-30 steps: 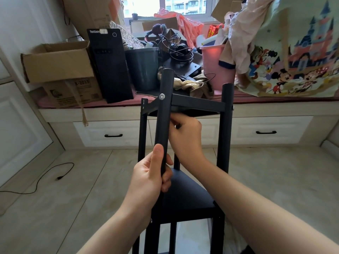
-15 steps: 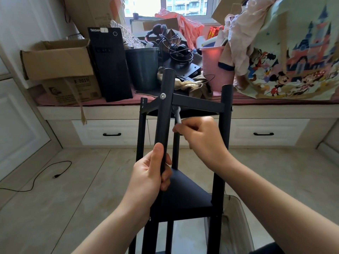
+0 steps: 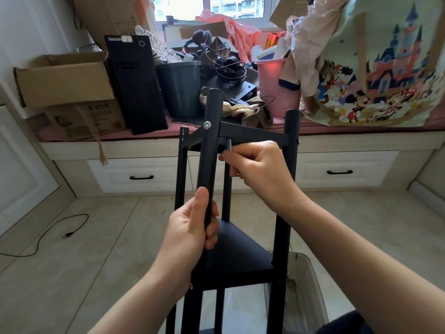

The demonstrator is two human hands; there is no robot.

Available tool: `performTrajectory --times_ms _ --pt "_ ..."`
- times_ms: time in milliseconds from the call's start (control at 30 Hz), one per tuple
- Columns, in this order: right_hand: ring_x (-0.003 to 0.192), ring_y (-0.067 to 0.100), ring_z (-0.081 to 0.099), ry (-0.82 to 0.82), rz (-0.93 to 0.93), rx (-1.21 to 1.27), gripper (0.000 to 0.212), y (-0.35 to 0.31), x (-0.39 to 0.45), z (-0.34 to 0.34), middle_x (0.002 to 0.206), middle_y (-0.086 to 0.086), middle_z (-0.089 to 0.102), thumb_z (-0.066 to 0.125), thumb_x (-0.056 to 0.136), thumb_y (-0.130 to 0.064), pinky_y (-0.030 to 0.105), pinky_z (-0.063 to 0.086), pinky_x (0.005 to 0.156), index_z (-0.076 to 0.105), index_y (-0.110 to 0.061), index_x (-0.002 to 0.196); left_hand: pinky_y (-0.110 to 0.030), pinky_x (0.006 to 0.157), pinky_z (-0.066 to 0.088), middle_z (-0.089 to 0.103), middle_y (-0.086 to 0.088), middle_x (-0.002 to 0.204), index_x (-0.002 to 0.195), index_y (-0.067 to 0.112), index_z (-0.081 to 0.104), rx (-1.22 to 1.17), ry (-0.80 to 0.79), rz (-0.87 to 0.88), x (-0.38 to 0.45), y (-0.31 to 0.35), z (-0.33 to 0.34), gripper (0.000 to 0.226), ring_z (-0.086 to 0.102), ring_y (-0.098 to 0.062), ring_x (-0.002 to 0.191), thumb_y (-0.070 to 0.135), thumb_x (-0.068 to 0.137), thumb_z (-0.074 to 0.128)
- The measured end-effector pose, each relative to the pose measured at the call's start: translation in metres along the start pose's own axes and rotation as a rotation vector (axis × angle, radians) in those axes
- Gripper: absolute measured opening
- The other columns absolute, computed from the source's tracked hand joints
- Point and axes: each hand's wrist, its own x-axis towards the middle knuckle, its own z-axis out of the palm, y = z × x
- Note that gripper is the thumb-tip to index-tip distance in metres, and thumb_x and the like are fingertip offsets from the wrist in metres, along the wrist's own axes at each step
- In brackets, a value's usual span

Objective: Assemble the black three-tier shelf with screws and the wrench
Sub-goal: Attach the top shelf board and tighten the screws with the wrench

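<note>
Shelf [image 3: 243, 251], black and upright on the floor before us, is mid-assembly. Our left hand [image 3: 190, 233] grips the near post [image 3: 210, 150]; our right hand [image 3: 258, 165] pinches the small wrench [image 3: 228, 147] under the top tier. Next, we judge, comes tightening its screw [image 3: 207, 124].

A cluttered window seat runs along the far wall: an open cardboard box [image 3: 65, 78] at the left, a black ThinkCentre computer tower [image 3: 136, 85] just beside it, then a dark bin [image 3: 179, 88], tangled headphones and cables [image 3: 226, 61], a pink tub [image 3: 274, 85] and a cartoon-printed cloth [image 3: 375, 75] at the right. Below the seat sit white drawers with black handles [image 3: 141, 177]. A black cable [image 3: 48, 235] trails across the tiled floor [image 3: 101, 249] at the left, and a clear plastic bin [image 3: 310, 285] stands on the floor at lower right.
</note>
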Motion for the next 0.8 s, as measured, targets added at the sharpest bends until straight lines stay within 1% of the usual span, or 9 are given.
performTrajectory --times_ms 67,167,333,400,500,600,633,700,800 --pt "0.055 0.026 0.055 0.001 -0.01 -0.004 0.025 0.002 -0.001 0.003 0.064 0.012 0.068 0.066 0.093 -0.02 0.031 0.041 0.052 0.076 -0.005 0.074 -0.016 0.042 0.036 0.043 0.002 0.052 0.059 0.029 0.059 0.003 -0.002 -0.001 0.001 0.0 0.0 0.048 0.038 -0.01 0.042 0.072 0.076 0.047" --pt "0.056 0.007 0.06 0.031 -0.001 0.007 0.023 0.005 0.0 0.011 0.068 0.0 0.072 0.065 0.094 -0.02 0.018 0.043 0.055 0.078 -0.007 0.08 -0.017 0.042 0.037 0.043 0.002 0.052 0.058 0.031 0.06 0.002 -0.011 -0.005 0.001 0.0 0.0 0.047 0.039 -0.01 0.042 0.073 0.076 0.047" --pt "0.057 0.008 0.062 0.105 -0.016 0.022 0.021 0.009 0.003 0.028 0.067 -0.004 0.071 0.065 0.094 -0.018 0.028 0.053 0.059 0.078 -0.007 0.082 -0.017 0.043 0.038 0.043 0.003 0.052 0.058 0.031 0.06 0.012 -0.001 -0.004 0.002 0.0 -0.002 0.048 0.039 -0.009 0.043 0.073 0.076 0.047" --pt "0.056 0.011 0.062 0.144 -0.042 0.036 0.02 0.012 0.005 0.036 0.064 -0.007 0.068 0.065 0.094 -0.016 0.023 0.051 0.052 0.077 -0.006 0.082 -0.018 0.043 0.038 0.043 0.003 0.052 0.058 0.03 0.06 0.012 0.003 -0.011 0.003 0.0 -0.003 0.048 0.039 -0.01 0.042 0.073 0.075 0.048" --pt "0.047 0.005 0.059 0.22 -0.104 0.019 0.023 0.016 0.009 0.048 0.055 -0.017 0.058 0.065 0.094 -0.014 0.014 0.044 0.045 0.074 -0.005 0.075 -0.019 0.043 0.038 0.043 0.002 0.053 0.061 0.027 0.06 -0.003 0.011 -0.023 0.003 0.0 -0.004 0.049 0.038 -0.01 0.042 0.073 0.075 0.049" --pt "0.048 0.009 0.061 0.26 -0.139 0.022 0.024 0.021 0.014 0.058 0.057 -0.011 0.061 0.065 0.094 -0.013 0.03 0.054 0.053 0.073 -0.003 0.073 -0.019 0.043 0.036 0.042 0.002 0.053 0.069 0.019 0.056 -0.028 0.017 -0.03 0.002 0.0 -0.004 0.053 0.037 -0.011 0.041 0.071 0.074 0.05" --pt "0.048 0.009 0.061 0.275 -0.153 0.024 0.025 0.021 0.015 0.061 0.057 -0.007 0.062 0.065 0.094 -0.013 0.03 0.054 0.055 0.072 -0.003 0.072 -0.019 0.043 0.035 0.041 0.001 0.052 0.072 0.016 0.055 -0.033 0.015 -0.034 0.002 0.001 -0.004 0.055 0.036 -0.011 0.041 0.071 0.074 0.05" --pt "0.048 0.001 0.058 0.312 -0.181 0.031 0.027 0.023 0.016 0.066 0.053 -0.01 0.057 0.065 0.093 -0.011 0.01 0.044 0.052 0.07 -0.002 0.068 -0.02 0.043 0.034 0.04 0.001 0.052 0.074 0.014 0.053 -0.038 0.012 -0.04 0.002 0.001 -0.004 0.056 0.035 -0.011 0.041 0.07 0.074 0.049" --pt "0.05 -0.009 0.052 0.361 -0.2 0.034 0.025 0.024 0.018 0.071 0.053 -0.019 0.049 0.066 0.091 -0.006 -0.001 0.034 0.05 0.07 0.0 0.067 -0.019 0.043 0.034 0.039 0.002 0.052 0.075 0.013 0.052 -0.04 0.005 -0.043 0.002 0.001 -0.004 0.058 0.035 -0.01 0.041 0.071 0.073 0.049"
